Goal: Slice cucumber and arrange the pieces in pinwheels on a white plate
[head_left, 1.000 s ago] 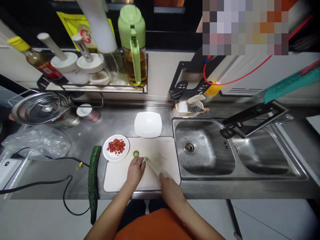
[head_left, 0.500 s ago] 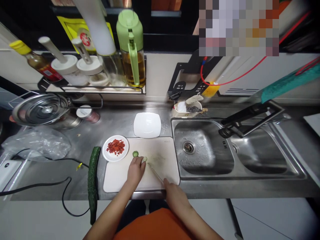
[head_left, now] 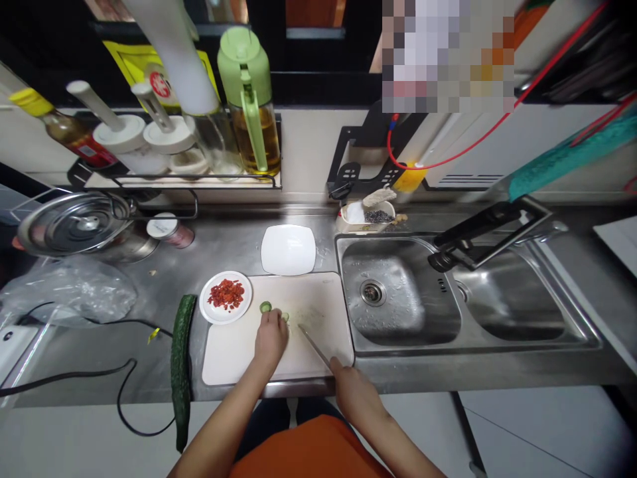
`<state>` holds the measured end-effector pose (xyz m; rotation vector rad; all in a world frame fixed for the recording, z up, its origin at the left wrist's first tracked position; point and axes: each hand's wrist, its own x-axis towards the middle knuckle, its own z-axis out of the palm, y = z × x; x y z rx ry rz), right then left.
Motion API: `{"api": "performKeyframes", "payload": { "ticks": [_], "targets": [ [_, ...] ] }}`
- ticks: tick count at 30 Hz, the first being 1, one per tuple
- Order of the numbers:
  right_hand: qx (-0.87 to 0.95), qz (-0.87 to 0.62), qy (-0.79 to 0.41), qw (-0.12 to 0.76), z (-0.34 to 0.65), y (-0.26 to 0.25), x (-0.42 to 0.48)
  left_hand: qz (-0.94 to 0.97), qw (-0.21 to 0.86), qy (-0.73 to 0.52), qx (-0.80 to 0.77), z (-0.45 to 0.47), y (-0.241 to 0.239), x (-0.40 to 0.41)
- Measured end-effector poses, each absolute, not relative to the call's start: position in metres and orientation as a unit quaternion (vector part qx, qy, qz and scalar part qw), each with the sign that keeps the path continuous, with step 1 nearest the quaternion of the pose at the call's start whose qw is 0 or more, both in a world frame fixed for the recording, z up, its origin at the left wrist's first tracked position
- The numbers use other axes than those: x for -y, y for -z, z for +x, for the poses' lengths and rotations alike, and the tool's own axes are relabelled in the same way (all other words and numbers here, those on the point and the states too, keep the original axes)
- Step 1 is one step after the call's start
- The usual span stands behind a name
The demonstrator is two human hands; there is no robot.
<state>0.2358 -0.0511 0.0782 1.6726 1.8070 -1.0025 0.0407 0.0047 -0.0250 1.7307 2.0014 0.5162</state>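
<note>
My left hand [head_left: 270,335] rests on the white cutting board [head_left: 233,355], fingers curled over a small green cucumber piece [head_left: 285,317]. A cut cucumber slice [head_left: 265,307] lies just beyond the fingertips. My right hand [head_left: 354,390] grips the handle of a knife [head_left: 313,346] at the board's near right corner; the blade points up and left towards the left hand. A whole cucumber [head_left: 181,365] lies left of the board, reaching over the counter's front edge.
A small plate of red chopped bits [head_left: 225,305] and an empty white square plate [head_left: 288,249] sit beyond the board. A double sink [head_left: 408,299] lies to the right. Pot lid [head_left: 74,222], plastic bag [head_left: 70,289], black cable [head_left: 74,375] at left; bottle rack [head_left: 174,153] behind.
My right hand has drawn the knife back towards me and to the right, away from the cucumber piece. My left hand has stayed on the piece. The view has shifted slightly.
</note>
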Motion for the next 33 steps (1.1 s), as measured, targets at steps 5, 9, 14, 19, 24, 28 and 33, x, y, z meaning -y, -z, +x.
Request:
{"api": "performKeyframes", "payload": {
  "ticks": [5, 9, 14, 19, 24, 28, 33],
  "targets": [
    [-0.663, 0.612, 0.364, 0.231, 0.238, -0.078, 0.051, 0.623, 0.223, -0.128, -0.739, 0.043, 0.02, -0.007],
    [-0.664, 0.61, 0.363, 0.235, 0.237, -0.079, 0.051, 0.603, 0.205, -0.05, -0.769, 0.051, 0.012, -0.01],
    [-0.662, 0.607, 0.366, 0.244, 0.238, -0.082, 0.05, 0.613, 0.183, 0.014, -0.769, 0.06, 0.007, -0.011],
    [-0.659, 0.612, 0.368, 0.239, 0.243, -0.079, 0.05, 0.633, 0.164, 0.006, -0.757, 0.059, 0.009, -0.008],
    [-0.659, 0.61, 0.369, 0.238, 0.246, -0.08, 0.049, 0.655, 0.16, -0.039, -0.738, 0.055, 0.018, -0.002],
    [-0.661, 0.612, 0.364, 0.236, 0.246, -0.082, 0.049, 0.66, 0.161, -0.079, -0.729, 0.052, 0.023, 0.001],
    [-0.658, 0.61, 0.37, 0.24, 0.246, -0.081, 0.049, 0.648, 0.151, -0.082, -0.742, 0.05, 0.025, 0.007]
  ]
}}
